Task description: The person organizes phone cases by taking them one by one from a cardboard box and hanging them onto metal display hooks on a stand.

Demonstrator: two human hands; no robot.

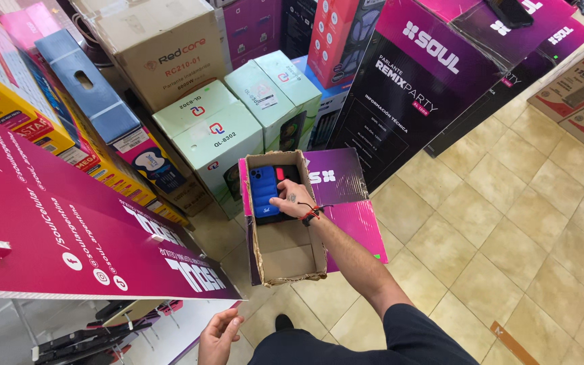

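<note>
1. Cardboard box stands open on the tiled floor, among bigger cartons.
2. The right hand reaches into the box and rests on a blue phone case; whether the fingers grip it I cannot tell.
3. A red case beside it is mostly hidden.
4. The left hand is low, fingers loosely apart, holding nothing, partly cut by the frame edge.
5. A magenta display board covers the lower left.
</note>
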